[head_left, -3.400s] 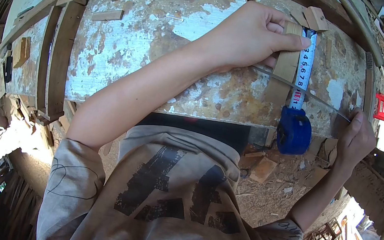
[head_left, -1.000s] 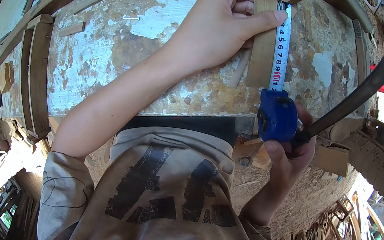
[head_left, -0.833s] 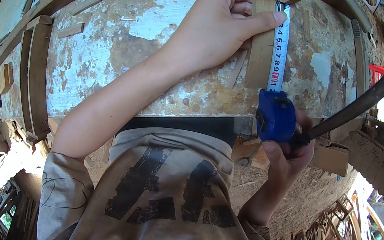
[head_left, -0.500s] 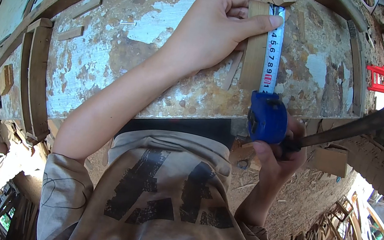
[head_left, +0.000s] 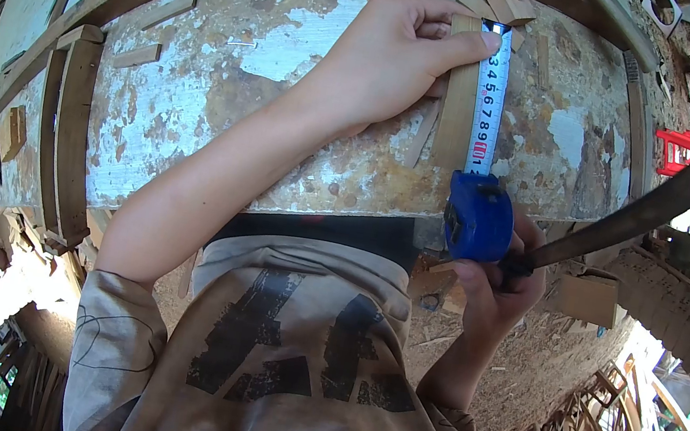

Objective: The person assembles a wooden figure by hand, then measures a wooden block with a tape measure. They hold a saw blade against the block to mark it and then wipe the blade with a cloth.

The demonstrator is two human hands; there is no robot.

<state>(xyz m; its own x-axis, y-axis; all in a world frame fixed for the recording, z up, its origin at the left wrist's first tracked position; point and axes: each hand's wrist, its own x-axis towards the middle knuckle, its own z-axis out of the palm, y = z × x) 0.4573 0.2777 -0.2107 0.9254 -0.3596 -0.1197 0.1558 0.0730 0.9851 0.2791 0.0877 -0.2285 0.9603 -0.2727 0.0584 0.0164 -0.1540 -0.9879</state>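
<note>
A narrow wooden strip (head_left: 453,129) lies across the worn bench, held near its far end by my left hand (head_left: 410,51), fingers behind it. The thumb presses on the far end of a white tape measure blade (head_left: 488,103), which runs along the strip's right side, figures facing up. Its blue case (head_left: 479,218) sits at the bench's front edge in my right hand (head_left: 506,284), thumb under it. That same hand also grips the near end of a long dark bar (head_left: 630,218) that slants off to the upper right; its kind does not show.
At the far edge of the bench (head_left: 198,122) lies a small wooden block (head_left: 509,2) with a hole. Thin offcuts (head_left: 137,55) are on the left. A red plastic stool (head_left: 678,151) stands beyond the right side, a cardboard box (head_left: 589,297) on the ground.
My left thumb has shifted slightly left on the blade, uncovering the figure 3. The dark bar has tilted a little, its far end rising. The view has shifted slightly.
</note>
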